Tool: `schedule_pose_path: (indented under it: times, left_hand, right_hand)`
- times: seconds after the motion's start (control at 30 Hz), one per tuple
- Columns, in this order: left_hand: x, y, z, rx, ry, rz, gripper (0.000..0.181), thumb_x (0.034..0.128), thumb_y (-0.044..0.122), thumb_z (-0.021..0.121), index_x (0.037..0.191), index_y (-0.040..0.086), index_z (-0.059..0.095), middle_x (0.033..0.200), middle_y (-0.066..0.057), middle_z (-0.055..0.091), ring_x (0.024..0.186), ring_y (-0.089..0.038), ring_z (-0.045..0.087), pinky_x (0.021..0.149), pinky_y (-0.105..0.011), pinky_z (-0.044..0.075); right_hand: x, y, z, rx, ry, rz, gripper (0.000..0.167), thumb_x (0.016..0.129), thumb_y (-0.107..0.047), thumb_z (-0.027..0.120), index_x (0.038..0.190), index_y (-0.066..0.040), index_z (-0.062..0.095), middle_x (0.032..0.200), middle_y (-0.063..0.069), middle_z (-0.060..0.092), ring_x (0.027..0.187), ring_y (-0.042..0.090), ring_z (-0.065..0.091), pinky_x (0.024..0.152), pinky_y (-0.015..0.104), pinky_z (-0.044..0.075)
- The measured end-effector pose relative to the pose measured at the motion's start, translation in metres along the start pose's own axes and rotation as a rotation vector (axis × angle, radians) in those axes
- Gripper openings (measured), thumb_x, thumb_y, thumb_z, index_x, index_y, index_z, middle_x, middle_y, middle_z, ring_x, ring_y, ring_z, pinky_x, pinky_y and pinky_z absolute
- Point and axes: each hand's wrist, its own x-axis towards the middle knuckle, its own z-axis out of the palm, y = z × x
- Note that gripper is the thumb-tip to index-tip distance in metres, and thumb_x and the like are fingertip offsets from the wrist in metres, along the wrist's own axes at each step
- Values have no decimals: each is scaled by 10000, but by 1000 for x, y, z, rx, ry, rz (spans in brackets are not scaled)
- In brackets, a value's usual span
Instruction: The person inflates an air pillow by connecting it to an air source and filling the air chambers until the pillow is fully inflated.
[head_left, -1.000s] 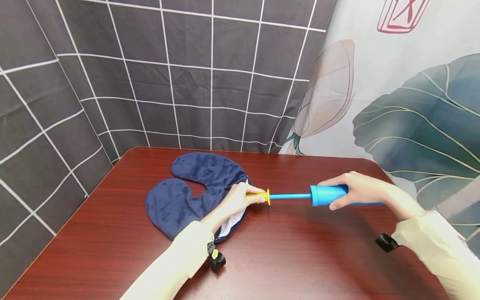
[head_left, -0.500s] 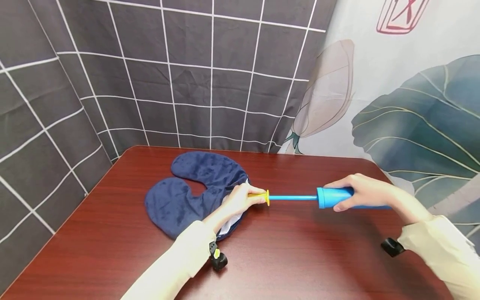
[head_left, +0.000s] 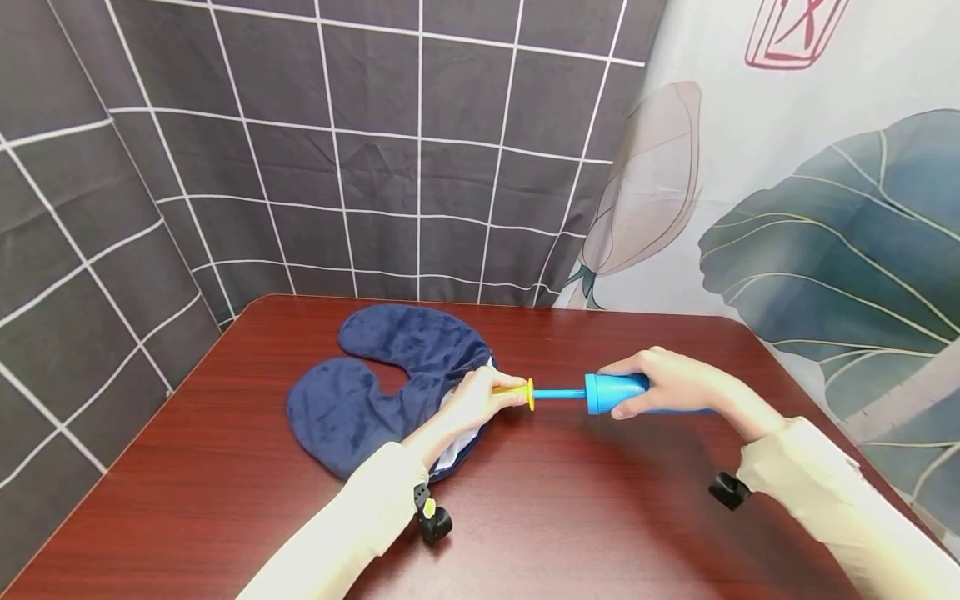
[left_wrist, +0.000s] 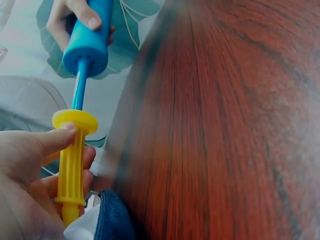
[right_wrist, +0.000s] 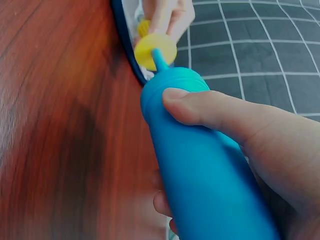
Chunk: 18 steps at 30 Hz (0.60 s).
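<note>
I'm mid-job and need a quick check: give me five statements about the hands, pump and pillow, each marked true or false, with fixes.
1. The right hand grips the blue cylinder. True.
2. The navy pillow lies on the table. True.
3. In the head view, the navy pillow is right of the blue cylinder. False: it is to its left.
4. The left hand holds the yellow handle. True.
5. The yellow handle touches the blue cylinder. False: a blue rod shows between them.
</note>
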Motion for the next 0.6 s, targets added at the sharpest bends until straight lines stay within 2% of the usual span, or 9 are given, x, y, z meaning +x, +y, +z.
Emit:
schedule_pose_path:
  times: [0.3,0.6]
  left_hand:
    - [-1,2,-3,-48,-5,-30,316,886,199,731,1176,73,730,1110,-99,751,1036,-214,688,815,-224,501]
    - [0,5,-5,-33,-8,7,297,889,214,723,1163,101,741,1122,-67,750,1059,-187,692,865,-271,525]
  right_hand:
    - [31,-22,12,-32,12,-2,623,778,-493,782,1278,-141,662,1069,-3,722,828,105,597,667,246,481]
    - [49,-40,19,-25,28,1,571,782,-491,772,1254,-184,679,1007,-45,718,789,95,573,649,245,466]
